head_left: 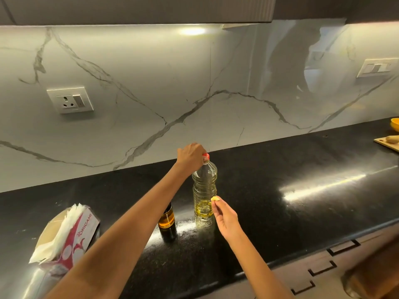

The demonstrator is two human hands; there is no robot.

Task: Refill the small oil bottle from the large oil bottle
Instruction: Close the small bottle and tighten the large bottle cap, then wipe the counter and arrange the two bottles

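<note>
Large oil bottle point(204, 192) upright on black counter point(302, 169), long axis vertical, oil only in lower third. Left hand point(191, 155) curled over red cap point(206, 156) from above, gripping it. Right hand point(224, 216) pinches small yellowish piece point(215, 198) against bottle side; what it is, cannot tell. Small oil bottle point(166, 219) just left of large one, under left forearm, mouth hidden. Right hand nearer body of large bottle. Tissue pack point(71, 231) at left reads "ORIGAMI".

Large bottle point(204, 190) clear ribbed plastic; countertop point(280, 169) glossy black stone; backsplash point(151, 93) polished marble.
</note>
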